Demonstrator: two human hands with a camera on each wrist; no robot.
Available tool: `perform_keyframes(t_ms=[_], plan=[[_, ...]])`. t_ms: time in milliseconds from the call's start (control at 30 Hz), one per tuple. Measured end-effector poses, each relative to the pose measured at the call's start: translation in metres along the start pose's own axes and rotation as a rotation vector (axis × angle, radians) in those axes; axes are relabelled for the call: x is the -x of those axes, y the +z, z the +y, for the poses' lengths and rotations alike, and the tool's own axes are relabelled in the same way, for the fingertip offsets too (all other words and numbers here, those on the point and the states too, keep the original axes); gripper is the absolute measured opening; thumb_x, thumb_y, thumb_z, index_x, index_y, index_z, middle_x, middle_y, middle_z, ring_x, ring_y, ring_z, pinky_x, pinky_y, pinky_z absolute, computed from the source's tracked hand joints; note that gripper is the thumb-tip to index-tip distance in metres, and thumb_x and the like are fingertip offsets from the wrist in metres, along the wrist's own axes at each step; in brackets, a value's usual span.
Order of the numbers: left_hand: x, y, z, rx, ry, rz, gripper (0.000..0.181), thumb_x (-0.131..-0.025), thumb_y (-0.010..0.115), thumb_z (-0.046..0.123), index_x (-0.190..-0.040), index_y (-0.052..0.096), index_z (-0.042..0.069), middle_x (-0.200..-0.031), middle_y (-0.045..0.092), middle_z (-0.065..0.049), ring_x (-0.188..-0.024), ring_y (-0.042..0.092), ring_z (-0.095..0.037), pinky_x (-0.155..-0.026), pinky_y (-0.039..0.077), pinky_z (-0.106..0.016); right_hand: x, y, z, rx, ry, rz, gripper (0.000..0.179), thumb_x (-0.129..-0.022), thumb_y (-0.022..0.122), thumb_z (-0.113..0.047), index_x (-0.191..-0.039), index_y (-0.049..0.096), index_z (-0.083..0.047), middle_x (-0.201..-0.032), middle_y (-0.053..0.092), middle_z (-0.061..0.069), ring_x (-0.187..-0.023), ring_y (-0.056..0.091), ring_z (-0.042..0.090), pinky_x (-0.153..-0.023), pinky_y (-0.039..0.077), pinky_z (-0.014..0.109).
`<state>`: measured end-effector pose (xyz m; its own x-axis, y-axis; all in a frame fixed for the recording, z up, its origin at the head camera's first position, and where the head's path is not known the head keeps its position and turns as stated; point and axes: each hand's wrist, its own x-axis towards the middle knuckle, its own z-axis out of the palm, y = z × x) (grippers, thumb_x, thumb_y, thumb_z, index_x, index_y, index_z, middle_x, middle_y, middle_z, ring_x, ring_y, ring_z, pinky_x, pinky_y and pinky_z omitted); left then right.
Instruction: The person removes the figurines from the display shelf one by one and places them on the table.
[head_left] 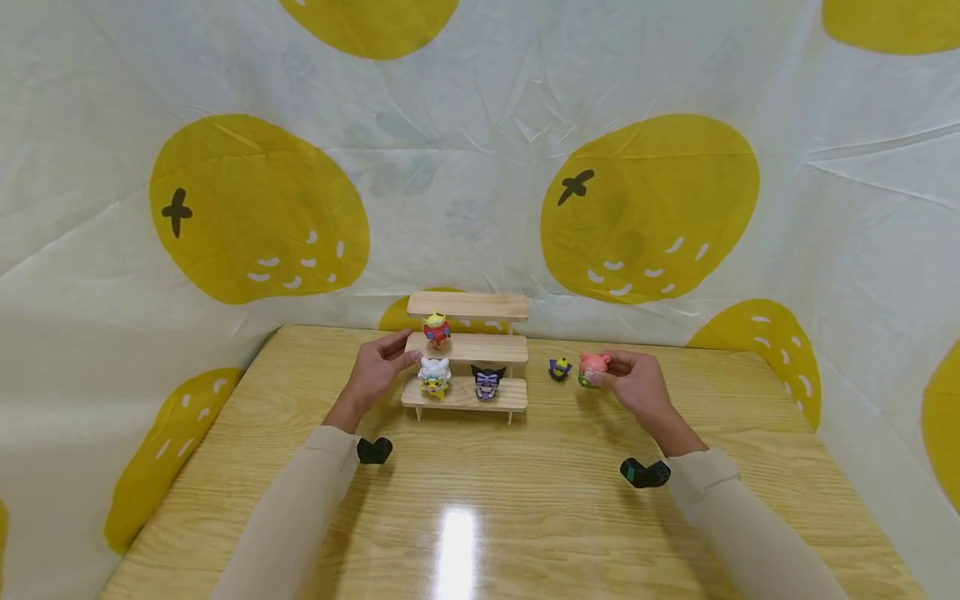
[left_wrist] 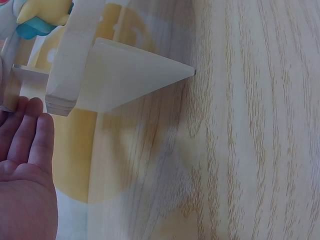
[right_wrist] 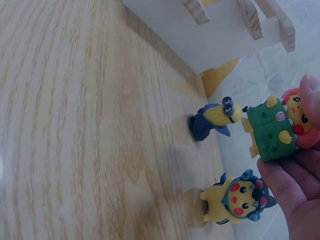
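Observation:
My right hand (head_left: 640, 385) pinches a figurine with a pink hood (head_left: 594, 363) and a green body (right_wrist: 272, 127) between thumb and fingers, above the table. My left hand (head_left: 375, 371) is at the left end of a three-tier wooden shelf (head_left: 468, 347), its fingers extended and fingertips right at the tier ends. On the middle tier stands a red-and-yellow figurine (head_left: 436, 331). The bottom tier bears a white-hooded yellow figurine (head_left: 434, 378) and a black-and-purple one (head_left: 487, 382).
A goggled yellow figurine in blue (head_left: 559, 369) stands on the table (head_left: 540, 500) right of the shelf. Close to it, a dark-blue-hooded yellow figurine (right_wrist: 235, 200) shows in the right wrist view. A white cloth with yellow fruit prints (head_left: 465, 208) hangs behind the table.

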<state>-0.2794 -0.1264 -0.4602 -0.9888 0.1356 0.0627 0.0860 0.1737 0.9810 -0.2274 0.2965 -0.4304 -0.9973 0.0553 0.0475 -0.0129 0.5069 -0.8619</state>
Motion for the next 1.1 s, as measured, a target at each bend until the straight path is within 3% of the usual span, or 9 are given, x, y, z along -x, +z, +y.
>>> perform_keyframes(t_ms=[267,600,1100], plan=[[0.000,-0.001,-0.001,-0.002,0.004,-0.002,0.060,-0.102,0.069,0.016,-0.155,0.047,0.000,-0.158,0.051,-0.020,-0.145,0.052,-0.035,-0.114,0.051,-0.040,0.003,-0.003,0.004,0.027,-0.007,-0.011,0.047,-0.098,0.074,-0.015,-0.138,0.063,0.008,-0.135,0.067,0.030,-0.117,0.068,0.027,-0.079,0.053,0.006],[0.000,0.000,0.000,0.002,0.012,-0.001,0.061,-0.102,0.069,0.016,-0.156,0.045,-0.002,-0.158,0.050,-0.021,-0.145,0.052,-0.036,-0.113,0.052,-0.038,0.003,-0.005,0.011,0.003,-0.033,-0.004,0.046,-0.097,0.074,-0.010,-0.137,0.063,0.011,-0.133,0.066,0.033,-0.093,0.060,-0.007,-0.076,0.054,0.006],[0.000,-0.001,0.002,-0.004,0.010,-0.007,0.060,-0.102,0.068,0.015,-0.155,0.046,-0.001,-0.157,0.051,-0.022,-0.144,0.052,-0.036,-0.113,0.051,-0.040,0.002,-0.009,0.023,0.004,-0.056,-0.010,0.045,-0.096,0.076,-0.011,-0.133,0.065,0.010,-0.132,0.067,0.032,-0.091,0.060,-0.011,-0.076,0.054,0.007]])
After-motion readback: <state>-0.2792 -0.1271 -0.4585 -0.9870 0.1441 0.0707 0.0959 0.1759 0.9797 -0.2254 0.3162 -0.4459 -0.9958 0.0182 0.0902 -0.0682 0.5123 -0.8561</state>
